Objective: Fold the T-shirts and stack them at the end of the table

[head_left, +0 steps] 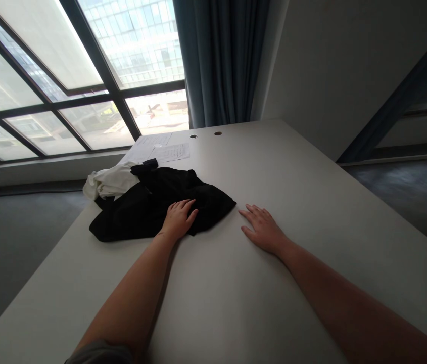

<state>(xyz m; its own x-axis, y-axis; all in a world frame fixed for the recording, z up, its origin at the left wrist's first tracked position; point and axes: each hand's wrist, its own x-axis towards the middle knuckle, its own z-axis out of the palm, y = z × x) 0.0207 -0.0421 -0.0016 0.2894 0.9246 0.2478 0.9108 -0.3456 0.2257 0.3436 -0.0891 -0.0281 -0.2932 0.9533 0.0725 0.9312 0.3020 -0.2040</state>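
Note:
A black cloth (133,212) lies crumpled on the white table (213,303), left of the middle. My left hand (180,218) rests on the cloth's near edge, palm down, with its fingers spread and nothing gripped. Just right of the cloth's pointed corner, my right hand (262,228) is held low over or on the tabletop, fingers apart and holding nothing. A white cloth (112,181) is bunched against the black one at its far left side.
Papers with writing (171,152) lie at the table's far left end, near two round holes (218,134) in the top. Beyond stand a window and a blue curtain (223,60). A wall rises behind the table's far right side.

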